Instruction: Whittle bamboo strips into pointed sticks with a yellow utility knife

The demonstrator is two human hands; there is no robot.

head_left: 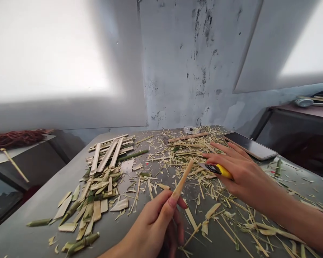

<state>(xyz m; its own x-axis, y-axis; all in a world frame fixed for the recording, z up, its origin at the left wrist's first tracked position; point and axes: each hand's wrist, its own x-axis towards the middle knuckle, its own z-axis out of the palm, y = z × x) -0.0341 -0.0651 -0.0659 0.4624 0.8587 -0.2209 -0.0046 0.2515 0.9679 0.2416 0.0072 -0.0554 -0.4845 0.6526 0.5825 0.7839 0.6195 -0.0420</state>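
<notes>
Bamboo strip (185,177) and knife (224,171) in hands (159,216) (243,173)

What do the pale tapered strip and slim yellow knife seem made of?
Pale tapered strip: probably bamboo, bare and matte, from its straw colour and the green-skinned offcuts.
Slim yellow knife: handle likely smooth plastic, given its even bright colour; grey blade perhaps steel.

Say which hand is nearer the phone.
Right. The right hand is beside the phone, by its near-left edge; the left hand is farther left and closer to the camera.
</notes>
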